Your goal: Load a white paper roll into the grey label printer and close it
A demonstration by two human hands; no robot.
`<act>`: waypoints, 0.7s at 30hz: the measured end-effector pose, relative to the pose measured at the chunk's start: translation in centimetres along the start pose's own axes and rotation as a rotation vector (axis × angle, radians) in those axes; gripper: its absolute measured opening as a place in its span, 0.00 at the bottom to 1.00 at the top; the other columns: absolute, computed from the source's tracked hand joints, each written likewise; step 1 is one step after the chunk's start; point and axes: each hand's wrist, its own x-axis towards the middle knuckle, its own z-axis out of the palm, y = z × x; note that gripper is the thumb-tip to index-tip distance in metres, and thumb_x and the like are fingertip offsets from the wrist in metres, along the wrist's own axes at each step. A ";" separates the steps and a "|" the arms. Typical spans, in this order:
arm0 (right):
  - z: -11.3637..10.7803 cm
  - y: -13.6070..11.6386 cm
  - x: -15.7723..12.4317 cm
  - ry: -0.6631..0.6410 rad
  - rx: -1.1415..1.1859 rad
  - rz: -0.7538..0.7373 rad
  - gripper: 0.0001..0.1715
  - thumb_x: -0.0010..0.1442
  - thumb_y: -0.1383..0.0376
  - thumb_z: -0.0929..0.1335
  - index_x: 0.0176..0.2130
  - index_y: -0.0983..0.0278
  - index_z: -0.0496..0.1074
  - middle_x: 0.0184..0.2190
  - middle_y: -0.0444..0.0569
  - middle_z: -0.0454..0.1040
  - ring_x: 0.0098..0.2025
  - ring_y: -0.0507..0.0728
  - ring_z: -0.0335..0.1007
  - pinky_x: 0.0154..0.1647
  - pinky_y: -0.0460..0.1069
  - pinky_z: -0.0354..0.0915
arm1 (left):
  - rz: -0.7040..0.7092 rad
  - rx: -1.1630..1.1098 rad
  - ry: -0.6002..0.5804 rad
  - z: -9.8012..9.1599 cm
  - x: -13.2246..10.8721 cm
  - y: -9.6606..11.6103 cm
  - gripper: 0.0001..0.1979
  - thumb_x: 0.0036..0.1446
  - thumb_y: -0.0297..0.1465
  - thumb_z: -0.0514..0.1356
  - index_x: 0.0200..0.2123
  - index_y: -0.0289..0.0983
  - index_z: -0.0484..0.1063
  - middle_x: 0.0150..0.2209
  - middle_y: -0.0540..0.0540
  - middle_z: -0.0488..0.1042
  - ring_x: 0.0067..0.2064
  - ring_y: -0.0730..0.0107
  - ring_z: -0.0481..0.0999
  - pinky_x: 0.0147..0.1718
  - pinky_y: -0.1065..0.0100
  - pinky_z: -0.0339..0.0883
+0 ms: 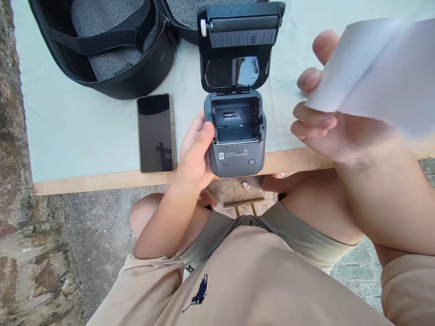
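Note:
A dark grey portable label printer (236, 158) stands at the table's front edge with its lid (238, 68) swung up and back. Its paper bay is bare inside. My left hand (197, 151) grips the printer's left side, thumb on the upper edge. Raised at the right, my right hand (319, 120) has its fingers curled around a roll of white paper (346, 68). A loose length of the paper spreads out to the right, blurred, and covers part of the palm and wrist.
A phone (155, 133) with a dark screen lies left of the printer. Behind it sits an unzipped black case (136, 74) with grey foam and a strap. A pale cloth (68, 131) covers the table, whose wooden front edge (102, 183) runs just above my legs.

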 end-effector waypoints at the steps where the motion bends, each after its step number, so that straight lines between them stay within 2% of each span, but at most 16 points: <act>1: -0.1 0.4 0.1 -0.033 0.171 0.063 0.39 0.55 0.32 0.59 0.54 0.51 0.67 0.41 0.46 0.75 0.21 0.50 0.60 0.19 0.51 0.59 | -0.008 0.002 0.000 0.0 0.0 0.0 0.17 0.63 0.46 0.60 0.46 0.41 0.75 0.46 0.46 0.80 0.62 0.53 0.74 0.56 0.59 0.73; 3: 0.0 1.0 0.0 -0.049 0.466 0.147 0.33 0.48 0.39 0.72 0.46 0.52 0.67 0.38 0.43 0.73 0.22 0.49 0.59 0.18 0.49 0.56 | -0.008 0.001 -0.019 -0.1 0.1 0.0 0.17 0.63 0.46 0.59 0.47 0.41 0.75 0.47 0.47 0.80 0.61 0.55 0.75 0.56 0.59 0.74; 6: 0.8 1.5 -0.5 0.053 0.501 0.116 0.30 0.46 0.47 0.78 0.38 0.55 0.63 0.29 0.39 0.68 0.21 0.49 0.58 0.17 0.48 0.55 | 0.013 0.003 -0.064 -0.3 0.2 -0.1 0.17 0.63 0.45 0.60 0.48 0.40 0.75 0.46 0.47 0.80 0.57 0.59 0.78 0.54 0.61 0.75; 10: 1.7 1.5 -1.0 0.016 0.310 -0.012 0.23 0.55 0.47 0.74 0.38 0.56 0.64 0.26 0.39 0.69 0.22 0.51 0.67 0.23 0.50 0.67 | 0.020 -0.019 -0.082 -0.4 0.3 -0.2 0.15 0.64 0.42 0.60 0.48 0.40 0.76 0.44 0.48 0.81 0.53 0.62 0.81 0.55 0.61 0.75; 12: 1.7 1.3 -1.3 0.049 0.105 -0.116 0.20 0.57 0.49 0.74 0.38 0.57 0.65 0.29 0.41 0.71 0.29 0.54 0.72 0.32 0.53 0.71 | 0.015 -0.041 -0.104 -0.3 0.3 -0.1 0.15 0.65 0.41 0.59 0.49 0.41 0.75 0.45 0.49 0.81 0.52 0.62 0.81 0.55 0.61 0.74; 15: 1.6 1.0 -1.6 0.139 -0.156 -0.215 0.21 0.54 0.50 0.75 0.40 0.56 0.67 0.38 0.46 0.74 0.39 0.58 0.74 0.41 0.56 0.71 | 0.009 -0.036 -0.126 -0.2 0.3 0.0 0.16 0.65 0.42 0.59 0.51 0.41 0.74 0.48 0.48 0.81 0.53 0.61 0.80 0.55 0.61 0.74; 18: 1.6 1.0 -1.7 0.144 -0.223 -0.182 0.25 0.53 0.54 0.76 0.47 0.53 0.65 0.42 0.45 0.76 0.44 0.61 0.75 0.44 0.58 0.71 | -0.010 0.002 -0.121 -0.2 0.3 0.1 0.18 0.64 0.44 0.59 0.51 0.40 0.73 0.52 0.45 0.79 0.56 0.58 0.78 0.57 0.58 0.73; 21: 1.6 1.1 -1.5 0.119 -0.358 -0.086 0.29 0.53 0.64 0.74 0.51 0.53 0.62 0.43 0.44 0.80 0.38 0.60 0.76 0.43 0.60 0.72 | -0.026 0.003 -0.115 -0.4 0.4 0.0 0.19 0.63 0.44 0.60 0.52 0.41 0.73 0.53 0.44 0.79 0.58 0.56 0.77 0.58 0.57 0.73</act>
